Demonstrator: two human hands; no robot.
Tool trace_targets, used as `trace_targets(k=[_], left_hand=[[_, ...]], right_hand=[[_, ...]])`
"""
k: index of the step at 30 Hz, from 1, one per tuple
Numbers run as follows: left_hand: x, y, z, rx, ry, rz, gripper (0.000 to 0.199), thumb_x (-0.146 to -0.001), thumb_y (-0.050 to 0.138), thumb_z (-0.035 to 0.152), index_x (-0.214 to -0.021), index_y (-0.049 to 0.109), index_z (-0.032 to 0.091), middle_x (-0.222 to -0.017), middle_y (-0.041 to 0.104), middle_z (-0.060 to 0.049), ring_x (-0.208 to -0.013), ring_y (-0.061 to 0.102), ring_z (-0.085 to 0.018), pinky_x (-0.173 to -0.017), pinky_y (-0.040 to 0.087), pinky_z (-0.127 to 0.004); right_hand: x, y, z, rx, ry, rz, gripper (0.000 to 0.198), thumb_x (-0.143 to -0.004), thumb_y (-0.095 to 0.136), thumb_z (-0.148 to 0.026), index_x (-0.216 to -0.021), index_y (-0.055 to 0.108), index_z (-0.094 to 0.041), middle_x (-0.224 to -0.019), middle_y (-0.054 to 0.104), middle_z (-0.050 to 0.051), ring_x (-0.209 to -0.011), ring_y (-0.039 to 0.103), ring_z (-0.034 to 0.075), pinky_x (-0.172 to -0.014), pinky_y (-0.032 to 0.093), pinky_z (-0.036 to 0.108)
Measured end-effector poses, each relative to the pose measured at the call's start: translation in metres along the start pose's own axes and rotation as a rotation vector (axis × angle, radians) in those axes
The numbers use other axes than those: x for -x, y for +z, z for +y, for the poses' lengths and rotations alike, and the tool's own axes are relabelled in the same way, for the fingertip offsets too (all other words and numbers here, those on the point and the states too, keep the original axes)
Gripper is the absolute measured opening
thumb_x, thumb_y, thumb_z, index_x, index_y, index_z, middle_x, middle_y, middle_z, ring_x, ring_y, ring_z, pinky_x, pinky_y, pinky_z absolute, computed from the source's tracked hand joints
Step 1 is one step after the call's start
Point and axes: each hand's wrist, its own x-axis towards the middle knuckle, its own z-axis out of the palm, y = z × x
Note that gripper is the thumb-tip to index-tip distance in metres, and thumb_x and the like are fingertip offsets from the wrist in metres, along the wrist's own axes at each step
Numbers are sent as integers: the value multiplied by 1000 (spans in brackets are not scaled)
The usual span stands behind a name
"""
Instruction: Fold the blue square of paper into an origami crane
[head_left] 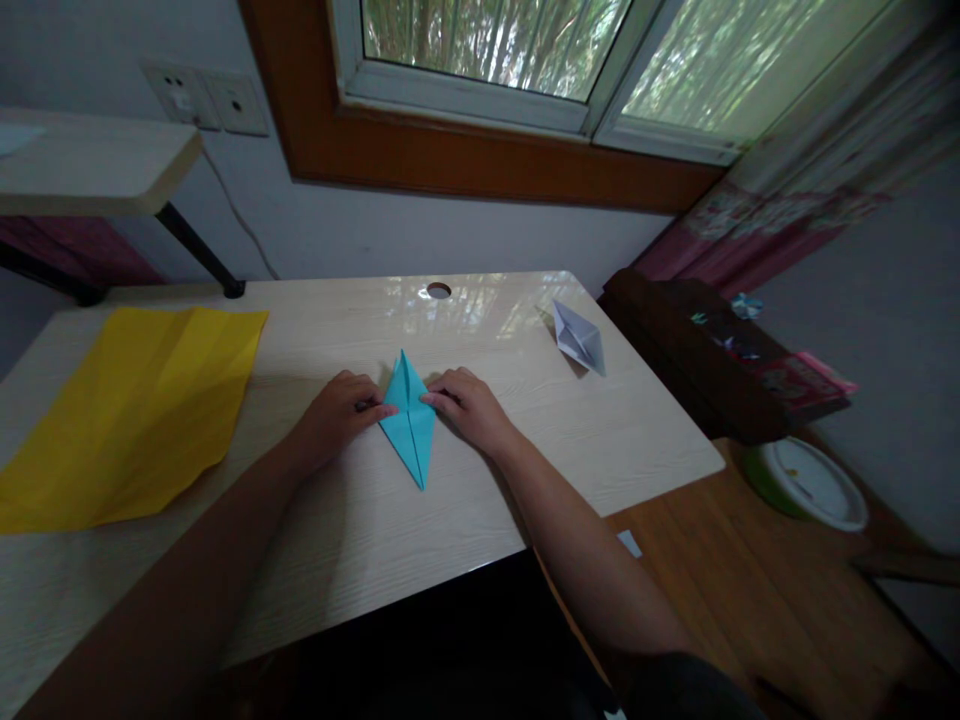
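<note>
A turquoise piece of origami paper, folded into a long diamond, lies on the pale wood-grain table in front of me. A crease runs down its middle, and its far end rises to a point. My left hand pinches its left corner, thumb on top. On the opposite corner, my right hand pinches the paper with thumb and fingers. The fingers beneath the edges are partly hidden.
A large yellow paper sheet covers the table's left side. Toward the back right sits a folded white paper boat. A round cable hole is near the rear edge. A raised shelf stands at the back left.
</note>
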Motion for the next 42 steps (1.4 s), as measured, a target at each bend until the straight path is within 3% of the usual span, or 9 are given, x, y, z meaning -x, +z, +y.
trace_targets(k=[9,15,22,28,42], left_hand=[[4,4,0,1,-42,-48,36,-92,66,47,-69,61,20,-67,59,1,-68,52,-17,-66,37,-31],[2,4,1,-68,63,-29,33,-95,62,44,-72,58,20,-70,58,0,-71,50,-18,-70,36,-33],[2,7,1,-179,95,-26,29,-97,60,38,-74,56,20,-76,59,-2,-74,50,-19,-75,38,-35],[3,12,1,-282,78,-19,21,-97,62,36,-85,62,18,-88,62,-6,-83,54,-23,-81,40,-39],[5,14,-1,-324,83,-27,26,-90,74,42,-93,66,17,-97,65,-9,-89,56,-26,-85,42,-41]], right_hand=[[-1,3,-1,-64,29,-38,16,-93,72,-33,-84,67,-22,-84,68,2,-82,60,17,-79,45,31],[0,4,0,-61,29,-59,15,-90,75,-31,-84,65,-21,-81,64,1,-81,57,18,-79,44,31],[-1,7,6,13,-59,-97,14,-90,74,-30,-89,64,-20,-82,62,1,-82,55,18,-79,42,31],[-2,8,6,72,-88,-113,17,-92,73,-34,-93,65,-20,-86,63,3,-85,56,20,-84,42,34],[2,7,1,140,-34,-173,64,-79,83,-54,-130,58,-23,-112,67,8,-101,58,25,-94,43,40]])
